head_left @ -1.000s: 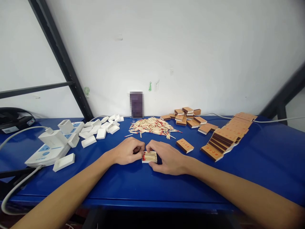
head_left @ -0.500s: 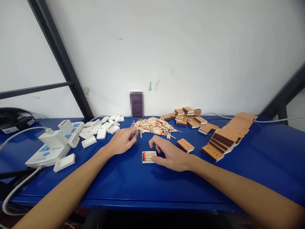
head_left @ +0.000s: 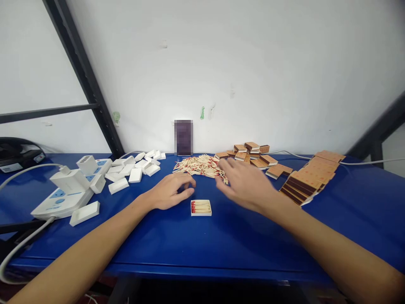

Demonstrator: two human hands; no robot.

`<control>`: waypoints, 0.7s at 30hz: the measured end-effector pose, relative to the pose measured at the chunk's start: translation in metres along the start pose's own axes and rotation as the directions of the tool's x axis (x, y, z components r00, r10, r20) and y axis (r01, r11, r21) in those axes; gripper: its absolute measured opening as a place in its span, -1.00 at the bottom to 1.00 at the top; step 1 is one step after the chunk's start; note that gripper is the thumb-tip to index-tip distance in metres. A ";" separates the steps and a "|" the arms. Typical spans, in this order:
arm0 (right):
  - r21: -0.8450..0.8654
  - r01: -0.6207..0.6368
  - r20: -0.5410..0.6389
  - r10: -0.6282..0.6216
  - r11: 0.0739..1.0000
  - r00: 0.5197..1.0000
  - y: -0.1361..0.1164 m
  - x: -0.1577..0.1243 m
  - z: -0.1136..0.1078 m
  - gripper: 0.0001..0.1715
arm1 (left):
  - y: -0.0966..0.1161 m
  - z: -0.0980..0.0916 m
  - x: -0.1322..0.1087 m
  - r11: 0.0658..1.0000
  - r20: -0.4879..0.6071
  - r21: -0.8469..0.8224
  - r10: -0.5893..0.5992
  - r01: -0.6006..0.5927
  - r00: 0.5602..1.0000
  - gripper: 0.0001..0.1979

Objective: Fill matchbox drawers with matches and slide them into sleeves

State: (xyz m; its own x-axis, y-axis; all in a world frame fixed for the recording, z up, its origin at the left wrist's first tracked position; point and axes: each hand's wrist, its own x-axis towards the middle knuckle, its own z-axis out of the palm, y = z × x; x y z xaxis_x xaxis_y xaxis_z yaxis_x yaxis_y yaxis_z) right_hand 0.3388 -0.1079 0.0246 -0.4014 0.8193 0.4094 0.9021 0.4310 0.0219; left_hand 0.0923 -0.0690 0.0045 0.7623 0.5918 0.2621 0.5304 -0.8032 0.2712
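A white matchbox tray (head_left: 201,208) holding red-tipped matches lies on the blue table, touched by neither hand. Just up and left of it is my left hand (head_left: 173,191), its fingers curved and apart, holding nothing. My right hand (head_left: 245,182), slightly blurred, is at the right edge of the loose match pile (head_left: 202,164); its fingers are spread and nothing shows between them. The single orange matchbox sleeve that lay near the right wrist is hidden from view.
White trays (head_left: 135,175) lie scattered at left, beside a power strip (head_left: 63,202) with chargers and a cable. Orange-brown matchboxes (head_left: 252,146) are heaped at back right, with overlapping rows (head_left: 316,173) farther right. A blurred dark panel (head_left: 183,137) leans on the wall.
My right hand has left the filled tray and moved up and right to the match pile, covering the lone matchbox. My left hand has shifted slightly right and toward the tray.
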 end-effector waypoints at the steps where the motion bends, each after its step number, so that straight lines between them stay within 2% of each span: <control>1: -0.074 -0.106 0.048 0.109 0.992 0.993 0.008 0.000 -0.004 -0.62 | 0.004 -0.001 0.000 1.000 0.037 -0.008 0.016 -0.016 0.999 -0.74; 3: -0.195 -0.202 0.225 0.245 0.960 0.943 0.022 -0.002 -0.008 -0.57 | 0.012 -0.002 -0.001 0.999 0.102 -0.005 0.054 -0.053 0.993 -0.70; 5: -0.233 -0.196 0.383 0.276 0.952 0.882 0.031 -0.004 -0.008 -0.64 | 0.019 -0.002 -0.001 0.996 0.154 0.012 0.083 -0.086 0.985 -0.65; 8: -0.083 -0.062 0.509 0.095 0.995 0.855 0.030 -0.005 -0.007 -0.67 | 0.026 -0.002 0.000 0.995 0.182 0.055 0.077 -0.089 0.980 -0.67; 11: 0.165 0.091 0.474 -0.160 0.982 0.866 0.017 -0.003 -0.007 -0.57 | 0.027 0.000 0.000 0.994 0.173 0.087 0.056 -0.072 0.983 -0.73; 14: 0.366 0.209 0.362 -0.345 0.907 0.866 0.005 -0.004 -0.007 -0.51 | 0.026 0.001 0.000 0.994 0.169 0.098 0.041 -0.058 0.985 -0.75; 17: 0.477 0.233 0.291 -0.403 0.847 0.868 0.000 -0.005 -0.002 -0.52 | 0.026 0.001 0.000 0.995 0.171 0.087 0.030 -0.046 0.985 -0.76; 21: 0.543 0.195 0.258 -0.383 0.817 0.887 0.002 -0.004 0.009 -0.54 | 0.025 0.001 -0.001 0.999 0.181 0.052 0.005 -0.014 0.984 -0.76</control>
State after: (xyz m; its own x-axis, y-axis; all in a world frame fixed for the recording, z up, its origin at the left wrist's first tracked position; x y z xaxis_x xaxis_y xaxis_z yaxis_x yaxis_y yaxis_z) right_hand 0.3410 -0.1067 0.0149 -0.7422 0.6593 0.1199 0.5729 0.7170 -0.3971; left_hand 0.1052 -0.0903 0.0101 0.8193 0.5661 0.0916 0.5380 -0.8141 0.2188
